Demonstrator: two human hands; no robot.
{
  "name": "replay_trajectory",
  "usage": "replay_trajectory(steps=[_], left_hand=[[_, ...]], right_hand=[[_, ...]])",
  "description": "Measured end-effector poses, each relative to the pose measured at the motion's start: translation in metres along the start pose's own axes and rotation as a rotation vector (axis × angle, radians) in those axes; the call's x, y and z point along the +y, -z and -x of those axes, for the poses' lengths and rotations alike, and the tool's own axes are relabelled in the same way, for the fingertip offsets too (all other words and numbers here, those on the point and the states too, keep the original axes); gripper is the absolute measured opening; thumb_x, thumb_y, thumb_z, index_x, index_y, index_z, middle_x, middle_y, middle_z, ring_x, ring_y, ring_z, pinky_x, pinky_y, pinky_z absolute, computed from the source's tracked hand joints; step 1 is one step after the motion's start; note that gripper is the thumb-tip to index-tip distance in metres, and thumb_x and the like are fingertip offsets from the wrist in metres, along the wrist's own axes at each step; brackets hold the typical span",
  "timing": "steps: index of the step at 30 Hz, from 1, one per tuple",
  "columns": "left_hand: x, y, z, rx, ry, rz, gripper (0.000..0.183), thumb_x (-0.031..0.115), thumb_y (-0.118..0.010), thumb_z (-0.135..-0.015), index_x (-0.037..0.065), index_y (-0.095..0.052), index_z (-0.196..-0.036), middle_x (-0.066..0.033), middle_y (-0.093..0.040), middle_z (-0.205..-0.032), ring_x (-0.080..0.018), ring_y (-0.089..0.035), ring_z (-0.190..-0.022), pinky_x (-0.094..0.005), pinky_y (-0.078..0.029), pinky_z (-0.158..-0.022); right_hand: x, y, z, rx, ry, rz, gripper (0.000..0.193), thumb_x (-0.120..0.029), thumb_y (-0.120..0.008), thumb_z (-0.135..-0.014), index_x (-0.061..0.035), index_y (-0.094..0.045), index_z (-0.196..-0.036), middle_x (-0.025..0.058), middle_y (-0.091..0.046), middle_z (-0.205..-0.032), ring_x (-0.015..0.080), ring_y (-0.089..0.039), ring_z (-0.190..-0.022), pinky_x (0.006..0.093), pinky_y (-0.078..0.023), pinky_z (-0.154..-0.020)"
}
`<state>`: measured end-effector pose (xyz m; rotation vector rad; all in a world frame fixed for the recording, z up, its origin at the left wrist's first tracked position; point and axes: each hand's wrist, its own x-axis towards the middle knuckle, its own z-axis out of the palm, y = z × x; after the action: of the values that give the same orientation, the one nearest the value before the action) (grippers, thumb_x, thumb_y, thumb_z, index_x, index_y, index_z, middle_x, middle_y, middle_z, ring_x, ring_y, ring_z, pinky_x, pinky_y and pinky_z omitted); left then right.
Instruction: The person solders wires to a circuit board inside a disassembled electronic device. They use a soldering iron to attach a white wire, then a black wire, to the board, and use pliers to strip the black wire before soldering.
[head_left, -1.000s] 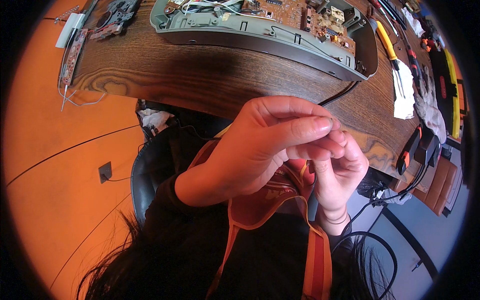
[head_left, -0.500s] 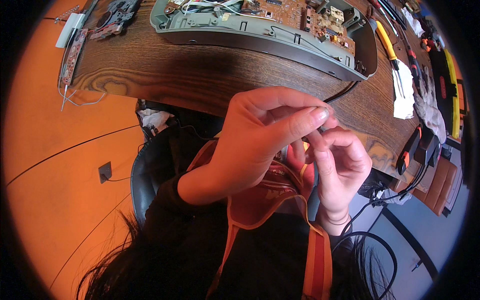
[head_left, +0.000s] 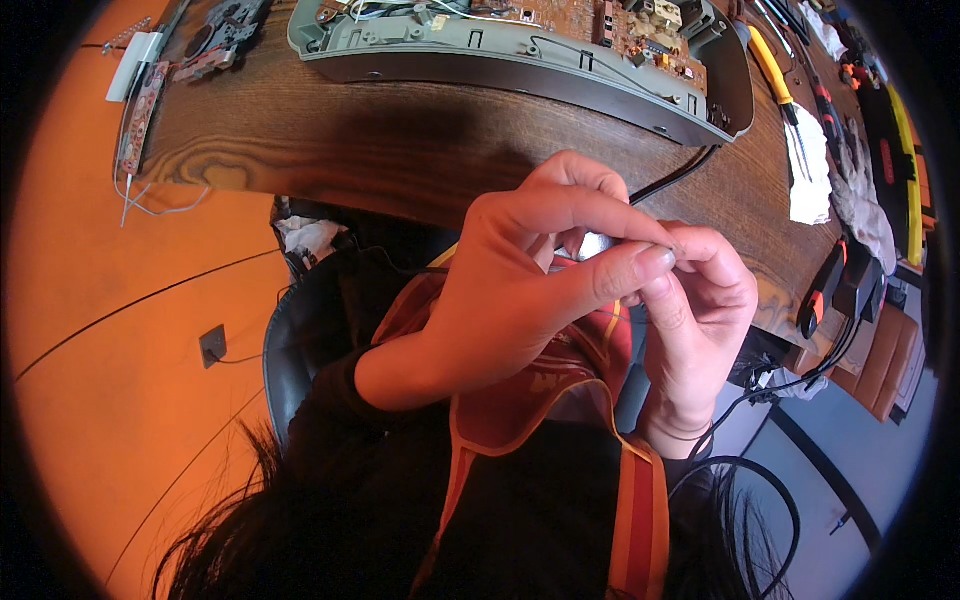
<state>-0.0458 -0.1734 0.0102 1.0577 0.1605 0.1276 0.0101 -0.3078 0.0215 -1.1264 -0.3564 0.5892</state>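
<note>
My left hand (head_left: pixel 540 265) is raised in front of the table's near edge, thumb and forefinger pinched together. Its fingertips meet those of my right hand (head_left: pixel 700 310), which is also closed in a pinch. Whatever lies between them is too small and too covered to make out. A black cable (head_left: pixel 675 182) leads from the open device casing (head_left: pixel 520 80) toward the back of my hands, where it disappears from sight. Brown circuit boards (head_left: pixel 655 55) and loose wires sit inside the grey casing, beyond my hands.
On the wooden table (head_left: pixel 300 130), a mechanism part (head_left: pixel 220 40) and a narrow circuit board (head_left: pixel 143 120) lie far left. Along the right are a yellow-handled tool (head_left: pixel 770 65), white paper (head_left: pixel 808 170), a grey glove (head_left: pixel 862 200) and an orange-black tool (head_left: pixel 822 290). Another black cable (head_left: pixel 780 490) loops beside my right wrist.
Both hands have shifted slightly right, and their fingertips have come closer together. My left hand's other fingers have lifted. The casing sits slightly higher in view.
</note>
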Motion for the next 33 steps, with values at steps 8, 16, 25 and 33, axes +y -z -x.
replay_trajectory(steps=[8,16,25,33], left_hand=[[0.0003,-0.0015,-0.0024,-0.036,-0.039,0.094,0.009,0.002,-0.057,-0.079,0.0,-0.062,-0.086,-0.0039,-0.046,-0.09,-0.0094,-0.049,-0.072,-0.0215,-0.041,-0.068],[0.0047,-0.0063,-0.0026,-0.042,0.032,0.239,0.009,0.001,-0.056,-0.08,-0.002,-0.061,-0.086,-0.005,-0.049,-0.084,-0.0115,-0.052,-0.068,-0.0225,-0.044,-0.061],[0.0037,-0.004,-0.0033,-0.034,0.086,0.254,0.01,0.002,-0.053,-0.082,-0.001,-0.061,-0.088,-0.0046,-0.05,-0.079,-0.0123,-0.052,-0.07,-0.0239,-0.043,-0.062],[-0.0015,-0.0018,-0.0053,-0.044,0.109,0.297,0.012,0.005,-0.051,-0.084,0.002,-0.061,-0.089,-0.0037,-0.051,-0.077,-0.0134,-0.05,-0.071,-0.0262,-0.039,-0.065]], right_hand=[[0.0043,-0.0023,-0.0036,-0.014,-0.044,-0.181,0.011,0.001,-0.057,-0.081,0.0029,-0.053,-0.092,0.0084,-0.06,-0.08,0.0097,-0.057,-0.07,0.0212,-0.047,-0.066],[0.0013,-0.001,-0.0051,-0.078,-0.134,-0.348,0.012,-0.006,-0.055,-0.084,0.0033,-0.053,-0.091,0.0083,-0.059,-0.075,0.0106,-0.056,-0.064,0.0204,-0.046,-0.059],[0.0023,0.0,-0.0069,-0.041,-0.175,-0.307,0.011,-0.007,-0.056,-0.085,0.002,-0.055,-0.09,0.0065,-0.059,-0.074,0.0088,-0.055,-0.064,0.0185,-0.044,-0.059],[0.0089,-0.003,-0.0079,0.031,-0.096,-0.252,0.01,-0.003,-0.056,-0.084,0.0023,-0.055,-0.092,0.0059,-0.06,-0.078,0.0089,-0.056,-0.067,0.0206,-0.046,-0.063]])
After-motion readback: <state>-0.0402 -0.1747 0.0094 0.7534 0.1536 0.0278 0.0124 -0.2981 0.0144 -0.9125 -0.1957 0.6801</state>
